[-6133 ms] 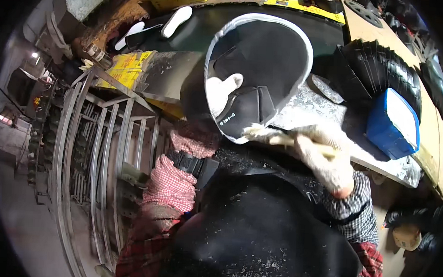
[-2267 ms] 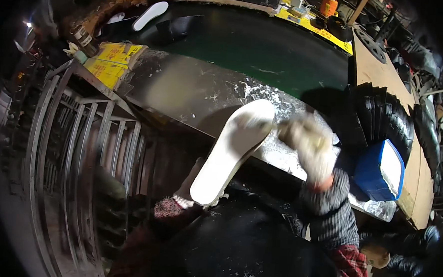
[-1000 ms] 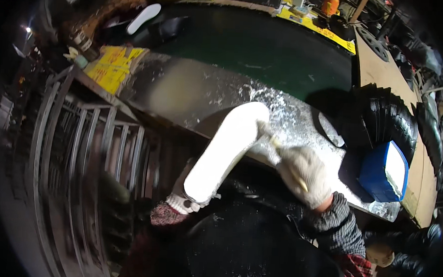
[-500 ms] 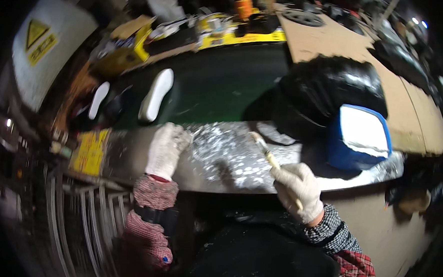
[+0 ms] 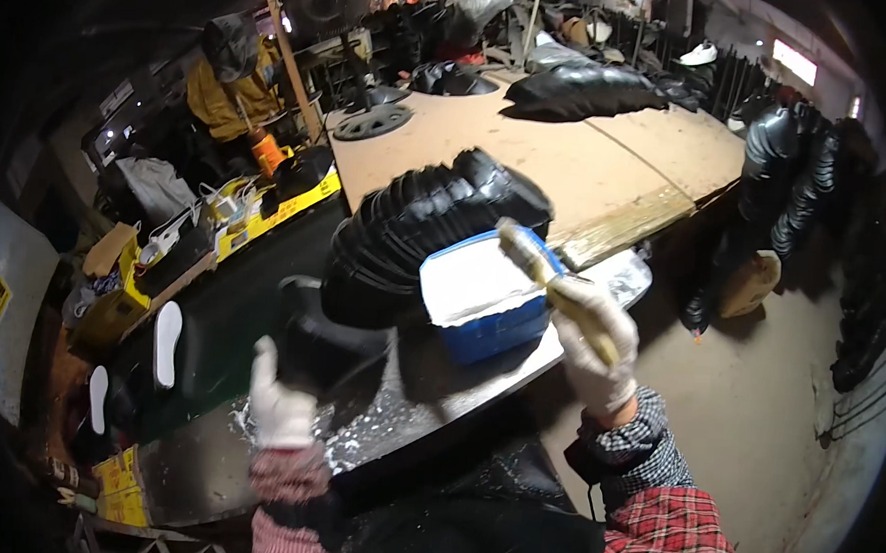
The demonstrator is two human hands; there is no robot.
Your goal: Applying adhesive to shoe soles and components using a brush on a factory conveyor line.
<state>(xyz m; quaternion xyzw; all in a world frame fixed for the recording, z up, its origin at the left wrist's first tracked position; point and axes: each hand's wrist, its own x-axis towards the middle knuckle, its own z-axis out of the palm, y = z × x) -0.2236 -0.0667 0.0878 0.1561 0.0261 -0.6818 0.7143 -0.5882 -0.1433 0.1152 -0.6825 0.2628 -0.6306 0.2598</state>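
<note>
My left hand [image 5: 283, 410], in a pale glove, is at the metal bench edge with one finger stretched upward. Against it is a blurred, curved black piece, apparently a shoe upper [image 5: 337, 349]; the fingers on its side are largely hidden. In my gloved right hand [image 5: 594, 350] a flat brush [image 5: 529, 256] is gripped by its handle, bristles up over the rim of a blue tub [image 5: 495, 331]. White paste [image 5: 478, 281] fills that tub. Behind it leans a stack of nested black uppers [image 5: 421, 225].
Two white soles [image 5: 167, 344] [image 5: 98, 399] lie on the dark green belt at left. White smears mark the metal edge [image 5: 395, 419]. Beyond stands a tan board table [image 5: 569, 168] holding a black bundle [image 5: 583, 92]. More black stacks [image 5: 769, 173] rise at right.
The view has swung to the right. The brush has moved from above the smeared metal edge to the tub. A black upper now shows at my left hand.
</note>
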